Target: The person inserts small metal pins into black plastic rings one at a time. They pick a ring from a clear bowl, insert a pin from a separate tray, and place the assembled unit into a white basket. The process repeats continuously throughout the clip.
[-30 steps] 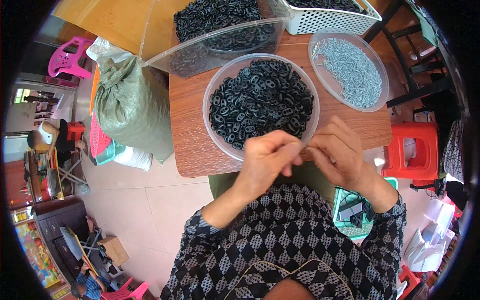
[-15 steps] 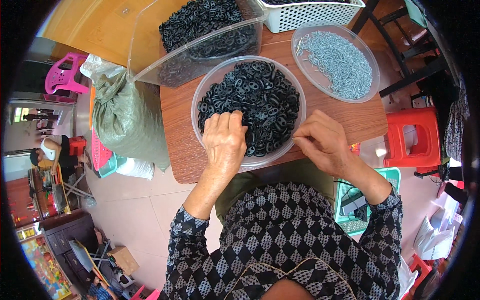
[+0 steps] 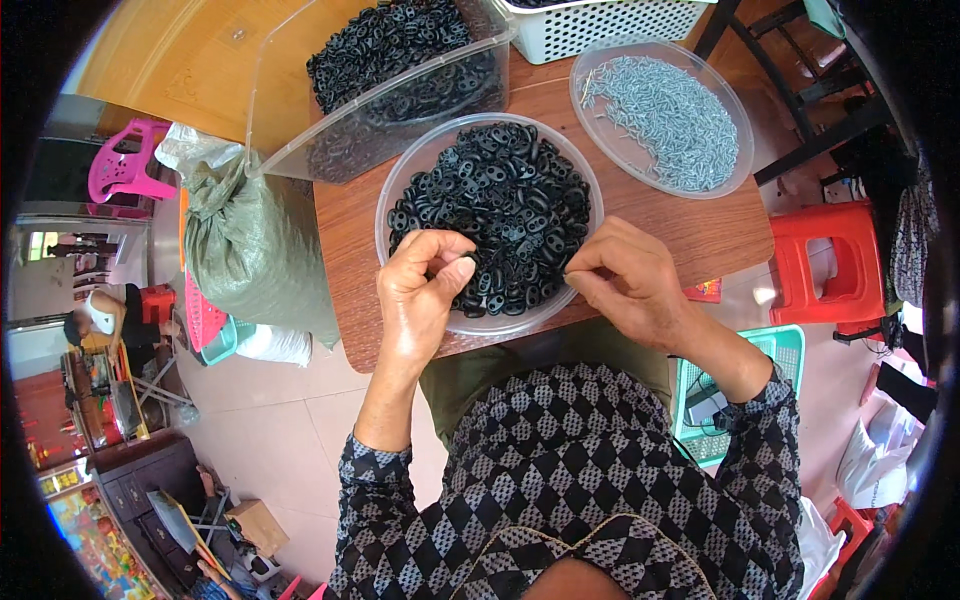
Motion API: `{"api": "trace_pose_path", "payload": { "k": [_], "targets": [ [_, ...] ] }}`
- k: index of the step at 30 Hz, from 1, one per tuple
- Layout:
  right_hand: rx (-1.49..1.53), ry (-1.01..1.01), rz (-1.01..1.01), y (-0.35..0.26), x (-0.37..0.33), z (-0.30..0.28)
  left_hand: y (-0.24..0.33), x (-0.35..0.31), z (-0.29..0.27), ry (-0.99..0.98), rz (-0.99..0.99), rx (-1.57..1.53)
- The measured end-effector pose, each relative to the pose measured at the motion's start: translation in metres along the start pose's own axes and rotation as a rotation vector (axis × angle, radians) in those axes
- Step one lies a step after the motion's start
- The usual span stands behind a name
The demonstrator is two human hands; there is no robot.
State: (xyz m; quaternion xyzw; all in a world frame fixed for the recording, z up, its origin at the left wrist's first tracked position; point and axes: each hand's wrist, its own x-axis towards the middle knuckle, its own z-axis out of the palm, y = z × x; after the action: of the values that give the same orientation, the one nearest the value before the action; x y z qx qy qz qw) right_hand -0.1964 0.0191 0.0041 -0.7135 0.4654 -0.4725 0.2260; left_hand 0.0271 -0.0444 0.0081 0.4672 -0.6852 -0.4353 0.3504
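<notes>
Black plastic pieces [image 3: 515,205], small ovals with two holes, are heaped in the round clear tub [image 3: 515,322] on the wooden table [image 3: 700,232]. Left hand [image 3: 415,295] is over the near-left part of the tub, thumb and index curled close to each other. Something dark sits at the tips, but it blends into the heap behind, so can't tell if it's a gripped piece. Right hand [image 3: 632,282] is at the tub's near-right rim, fingertips bunched. Back of the hand faces up, palm hidden; can't tell what, if anything, it grasps.

Silver screws [image 3: 675,120], or similar metal pins (too small to make out heads or threads), lie in the shallow clear dish [image 3: 606,130], back right of the tub. Clear bin [image 3: 285,95] behind holds more black pieces, lower ones blurred by its wall; its top is cropped. White perforated basket [image 3: 610,32] is also cut off by the top edge, contents mostly out of frame. Green basket [image 3: 791,350] at lower right is partly covered by the right sleeve [image 3: 757,425]; grey item inside is unclear.
</notes>
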Motion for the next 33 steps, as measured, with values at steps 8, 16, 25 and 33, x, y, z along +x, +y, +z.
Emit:
{"api": "trace_pose_path", "payload": {
  "k": [8,16,25,33],
  "targets": [
    [0.24,0.082,0.165,-0.018,0.015,0.025,0.009,-0.01,0.011,-0.019,-0.263,-0.802],
    [0.357,0.085,0.328,-0.02,0.02,0.038,0.018,-0.015,0.028,0.049,-0.254,-0.757],
    [0.463,0.112,0.426,-0.015,0.018,0.042,0.015,-0.013,0.031,0.037,-0.355,-0.918],
    [0.488,0.149,0.409,-0.013,0.02,0.052,0.02,-0.022,0.042,0.128,-0.251,-0.771]
  ]
}}
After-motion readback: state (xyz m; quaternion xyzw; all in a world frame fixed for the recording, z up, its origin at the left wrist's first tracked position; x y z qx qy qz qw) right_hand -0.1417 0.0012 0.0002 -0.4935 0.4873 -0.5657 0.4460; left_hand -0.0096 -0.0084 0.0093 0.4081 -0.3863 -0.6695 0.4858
